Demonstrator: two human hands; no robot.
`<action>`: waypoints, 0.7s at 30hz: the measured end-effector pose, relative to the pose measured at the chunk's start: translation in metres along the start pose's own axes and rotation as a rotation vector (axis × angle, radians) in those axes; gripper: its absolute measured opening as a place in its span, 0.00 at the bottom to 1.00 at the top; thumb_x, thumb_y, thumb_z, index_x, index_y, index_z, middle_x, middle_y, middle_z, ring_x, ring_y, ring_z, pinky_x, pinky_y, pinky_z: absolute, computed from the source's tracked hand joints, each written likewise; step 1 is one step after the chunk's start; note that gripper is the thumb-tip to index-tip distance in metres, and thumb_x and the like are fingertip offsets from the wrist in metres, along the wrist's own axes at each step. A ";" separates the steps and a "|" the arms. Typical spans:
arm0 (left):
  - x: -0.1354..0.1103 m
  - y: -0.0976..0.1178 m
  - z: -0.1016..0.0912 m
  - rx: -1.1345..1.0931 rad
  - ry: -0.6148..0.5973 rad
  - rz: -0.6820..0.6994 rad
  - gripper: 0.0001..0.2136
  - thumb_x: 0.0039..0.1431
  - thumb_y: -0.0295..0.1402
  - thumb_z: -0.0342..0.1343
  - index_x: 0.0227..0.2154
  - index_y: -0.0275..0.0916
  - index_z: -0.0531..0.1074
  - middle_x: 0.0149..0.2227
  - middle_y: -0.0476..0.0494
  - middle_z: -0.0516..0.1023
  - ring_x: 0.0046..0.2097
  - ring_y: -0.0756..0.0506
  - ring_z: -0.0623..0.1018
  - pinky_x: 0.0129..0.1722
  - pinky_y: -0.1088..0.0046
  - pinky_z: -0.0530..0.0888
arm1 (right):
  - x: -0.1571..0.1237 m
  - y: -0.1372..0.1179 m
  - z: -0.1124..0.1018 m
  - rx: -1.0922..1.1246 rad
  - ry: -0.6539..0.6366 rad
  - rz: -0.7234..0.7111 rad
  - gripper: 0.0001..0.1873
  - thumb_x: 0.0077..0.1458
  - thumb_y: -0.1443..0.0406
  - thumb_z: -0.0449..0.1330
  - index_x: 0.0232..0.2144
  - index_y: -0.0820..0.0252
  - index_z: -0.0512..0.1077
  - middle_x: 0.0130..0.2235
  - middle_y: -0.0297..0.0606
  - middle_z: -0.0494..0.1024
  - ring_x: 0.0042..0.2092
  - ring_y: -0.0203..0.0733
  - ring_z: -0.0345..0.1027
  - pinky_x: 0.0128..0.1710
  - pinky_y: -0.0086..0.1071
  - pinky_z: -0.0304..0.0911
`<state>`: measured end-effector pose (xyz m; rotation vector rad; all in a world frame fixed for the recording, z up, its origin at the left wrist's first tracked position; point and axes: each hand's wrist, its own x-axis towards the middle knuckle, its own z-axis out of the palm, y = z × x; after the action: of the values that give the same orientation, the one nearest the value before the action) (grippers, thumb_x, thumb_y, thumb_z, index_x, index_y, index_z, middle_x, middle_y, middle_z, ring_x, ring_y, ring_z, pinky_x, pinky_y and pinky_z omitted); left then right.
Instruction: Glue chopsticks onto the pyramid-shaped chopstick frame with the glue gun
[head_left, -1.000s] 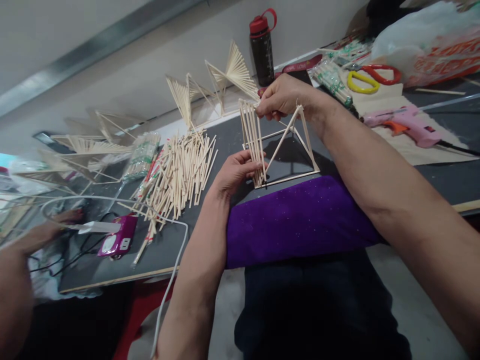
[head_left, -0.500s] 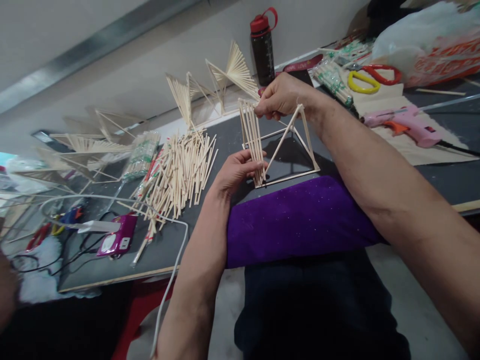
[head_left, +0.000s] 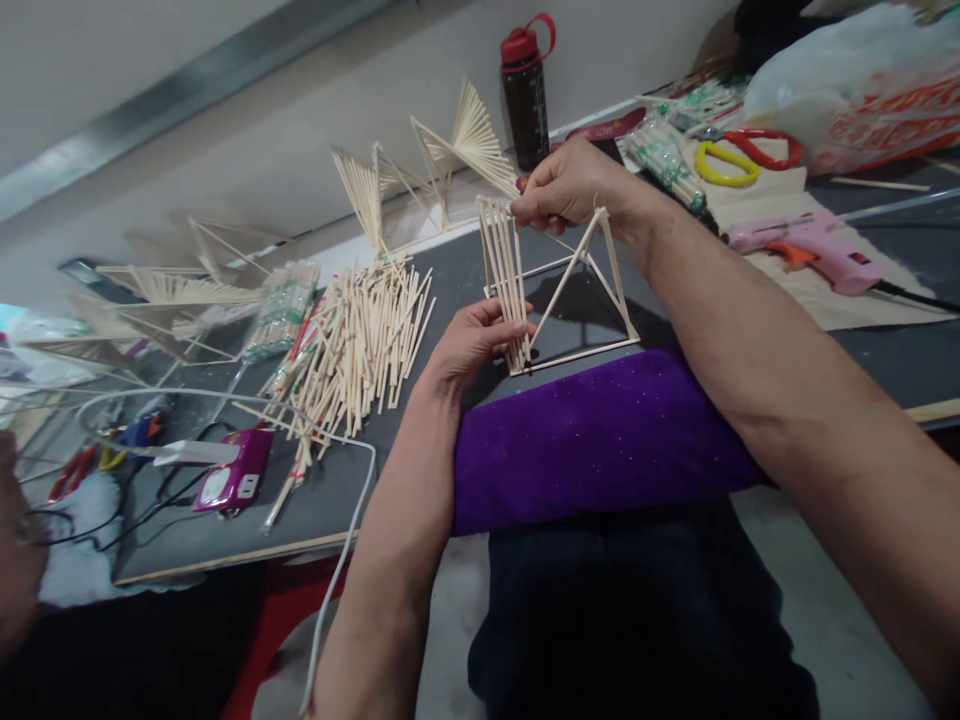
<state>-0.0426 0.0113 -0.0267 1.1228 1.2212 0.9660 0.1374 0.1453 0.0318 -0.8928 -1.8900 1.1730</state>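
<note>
A small frame of wooden sticks [head_left: 577, 358] stands on the dark table in front of me, with a slanting row of sticks at its left side. My left hand [head_left: 480, 340] is closed around the lower part of that row, thumb in front and fingers partly hidden behind. At the upper end of the row, my right hand [head_left: 559, 190] pinches the top of the rightmost wooden stick [head_left: 519, 255]. A loose pile of wooden sticks [head_left: 367, 335] lies left of my left hand. Purple cloth [head_left: 600, 440] lies under my forearms at the table's edge.
Finished-looking stick structures [head_left: 469, 145] stand along the wall. Behind my right hand is a red-capped bottle [head_left: 525, 100]. To the right lie a pink glue gun [head_left: 817, 250] and scissors [head_left: 727, 165]. A white cable [head_left: 360, 440] crosses near a purple power socket [head_left: 236, 470]. Another person sits at far left.
Both hands stay almost in place on the stick frame; my right hand shifts very slightly at the top. The person at far left has moved a little further into view.
</note>
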 end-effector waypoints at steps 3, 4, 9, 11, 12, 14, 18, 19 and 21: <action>0.000 -0.001 0.000 0.005 -0.001 -0.004 0.14 0.45 0.31 0.68 0.37 0.39 0.78 0.32 0.46 0.80 0.29 0.51 0.75 0.30 0.72 0.70 | 0.000 0.002 -0.002 0.038 0.091 0.013 0.03 0.46 0.69 0.65 0.24 0.63 0.74 0.18 0.26 0.69 0.23 0.27 0.57 0.25 0.26 0.52; 0.000 -0.001 0.000 0.009 -0.005 -0.004 0.14 0.45 0.31 0.68 0.37 0.39 0.78 0.32 0.46 0.80 0.29 0.51 0.75 0.30 0.72 0.70 | 0.000 0.002 -0.002 0.045 0.092 -0.001 0.02 0.46 0.70 0.65 0.25 0.63 0.75 0.19 0.26 0.70 0.24 0.27 0.58 0.26 0.26 0.53; 0.000 0.001 0.001 0.010 -0.002 -0.008 0.14 0.44 0.31 0.68 0.36 0.38 0.77 0.30 0.47 0.80 0.28 0.50 0.75 0.30 0.72 0.70 | -0.003 0.003 -0.003 0.047 0.025 -0.059 0.06 0.46 0.72 0.63 0.29 0.63 0.78 0.21 0.25 0.71 0.25 0.26 0.56 0.28 0.25 0.51; 0.000 0.001 0.002 -0.002 0.000 -0.009 0.14 0.43 0.31 0.69 0.36 0.37 0.77 0.30 0.47 0.80 0.28 0.50 0.75 0.30 0.71 0.70 | -0.004 0.001 -0.002 0.050 0.035 -0.059 0.06 0.45 0.73 0.64 0.29 0.63 0.79 0.20 0.24 0.72 0.25 0.26 0.55 0.27 0.24 0.51; -0.001 0.002 0.002 -0.009 -0.002 -0.007 0.14 0.43 0.31 0.69 0.36 0.37 0.77 0.30 0.47 0.80 0.28 0.50 0.75 0.30 0.71 0.70 | -0.004 0.000 -0.002 0.051 0.038 -0.060 0.07 0.44 0.74 0.64 0.29 0.64 0.79 0.20 0.24 0.72 0.25 0.26 0.55 0.26 0.24 0.51; -0.001 0.002 0.003 -0.014 -0.006 -0.007 0.14 0.44 0.31 0.69 0.36 0.37 0.77 0.30 0.47 0.80 0.28 0.50 0.75 0.31 0.71 0.70 | -0.004 -0.001 -0.002 0.064 0.038 -0.060 0.08 0.43 0.75 0.64 0.29 0.65 0.80 0.19 0.24 0.72 0.24 0.25 0.56 0.25 0.24 0.50; -0.001 0.002 0.002 0.012 0.001 -0.015 0.13 0.45 0.32 0.68 0.36 0.38 0.78 0.31 0.46 0.80 0.28 0.50 0.75 0.31 0.71 0.70 | -0.005 -0.001 -0.001 0.093 0.040 -0.063 0.09 0.44 0.77 0.62 0.28 0.67 0.80 0.18 0.24 0.71 0.23 0.25 0.56 0.24 0.23 0.50; -0.001 0.002 0.002 0.018 0.002 -0.016 0.13 0.45 0.32 0.68 0.36 0.38 0.77 0.31 0.46 0.80 0.28 0.50 0.75 0.31 0.71 0.70 | -0.005 -0.001 0.000 0.089 0.044 -0.068 0.09 0.44 0.77 0.62 0.28 0.67 0.80 0.18 0.24 0.71 0.23 0.25 0.57 0.24 0.23 0.51; -0.001 0.002 0.002 0.019 0.003 -0.015 0.13 0.45 0.32 0.68 0.36 0.38 0.77 0.31 0.46 0.80 0.28 0.50 0.75 0.30 0.71 0.69 | -0.004 -0.001 0.000 0.073 0.054 -0.082 0.08 0.43 0.77 0.62 0.28 0.67 0.80 0.18 0.24 0.71 0.23 0.25 0.56 0.24 0.22 0.51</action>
<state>-0.0408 0.0109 -0.0241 1.1264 1.2421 0.9470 0.1392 0.1415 0.0315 -0.7923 -1.8117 1.1504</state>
